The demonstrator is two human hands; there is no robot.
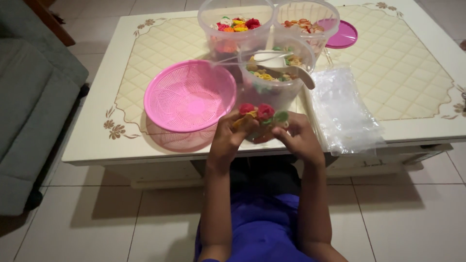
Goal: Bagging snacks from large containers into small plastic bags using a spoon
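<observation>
My left hand (232, 139) and my right hand (297, 138) are raised together over the near edge of the low cream table (160, 43). Both grip a small clear bag of colourful snack pieces (262, 116), red, yellow and green, bunched between the fingers. Just beyond the hands stands a clear plastic tub (276, 73) with mixed coloured pieces and a white scoop (284, 63) lying in it.
A pink mesh basket (189, 94) sits left of the hands. Two more clear tubs (235, 24) (306, 22) of coloured pieces stand at the back, with a pink lid (343, 35) beside them. A stack of clear plastic bags (342, 111) lies right. A grey sofa (29, 97) is far left.
</observation>
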